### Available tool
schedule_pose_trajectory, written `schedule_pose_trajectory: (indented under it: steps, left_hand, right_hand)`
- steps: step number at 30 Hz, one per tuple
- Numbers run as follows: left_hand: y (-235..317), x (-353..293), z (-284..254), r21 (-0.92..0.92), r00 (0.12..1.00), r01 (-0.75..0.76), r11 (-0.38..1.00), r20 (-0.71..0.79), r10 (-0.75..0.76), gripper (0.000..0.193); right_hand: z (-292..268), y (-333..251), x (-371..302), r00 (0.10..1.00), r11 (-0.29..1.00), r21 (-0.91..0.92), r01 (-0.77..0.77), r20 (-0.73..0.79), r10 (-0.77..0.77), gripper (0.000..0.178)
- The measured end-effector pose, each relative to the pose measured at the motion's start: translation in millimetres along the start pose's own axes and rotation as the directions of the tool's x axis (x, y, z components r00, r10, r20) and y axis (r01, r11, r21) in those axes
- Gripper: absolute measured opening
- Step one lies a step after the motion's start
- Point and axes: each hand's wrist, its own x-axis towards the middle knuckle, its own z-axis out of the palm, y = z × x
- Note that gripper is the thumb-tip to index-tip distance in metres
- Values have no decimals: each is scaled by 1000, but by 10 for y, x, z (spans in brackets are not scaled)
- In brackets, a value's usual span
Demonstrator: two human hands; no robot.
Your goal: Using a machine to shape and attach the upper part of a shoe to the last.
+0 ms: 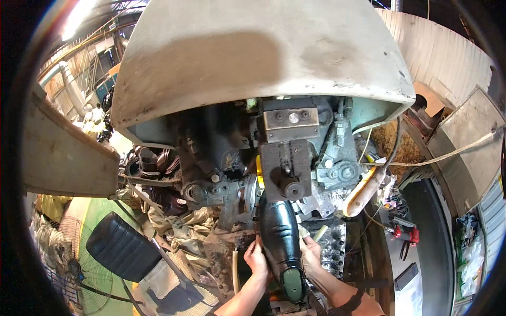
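Note:
A glossy black shoe upper (279,229) sits on a green last (292,282), whose end shows nearest to me. Its far end goes in under the dark metal block (287,168) of a machine. My left hand (256,259) is closed along the left side of the shoe upper, and my right hand (311,255) is closed along its right side. The fingertips of both hands are partly hidden by the shoe upper. Something pale shows beside my right fingers, too small to name.
A large cream machine hood (263,52) hangs over the work. To the right are a wooden-handled tool (363,195), red-handled pliers (406,235) and a phone (406,276) on a ledge. A black padded seat (122,247) and a wire fan (79,263) stand left.

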Motion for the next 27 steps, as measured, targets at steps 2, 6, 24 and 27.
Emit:
schedule_pose_trajectory:
  steps: [2,6,24,27]
  left_hand:
    - [90,-53,59,-61,999,37,997,39,-35,27]
    - [199,-118,152,-30,997,62,998,49,-60,30]
    - [279,156,-1827,301,968,136,944,-242,-62,18]
    - [256,211,-2068,368,977,-27,929,-188,103,16]
  right_hand:
    - [-7,2,-3,1000,1000,-4,-24,-4,24,33]
    - [-13,0,3,1000,999,-31,-26,-17,26,31]
    - [-2695,-311,134,933,884,-453,-118,-356,-58,105]
    - [-2562,-221,105,902,925,-366,-103,-425,-68,98]
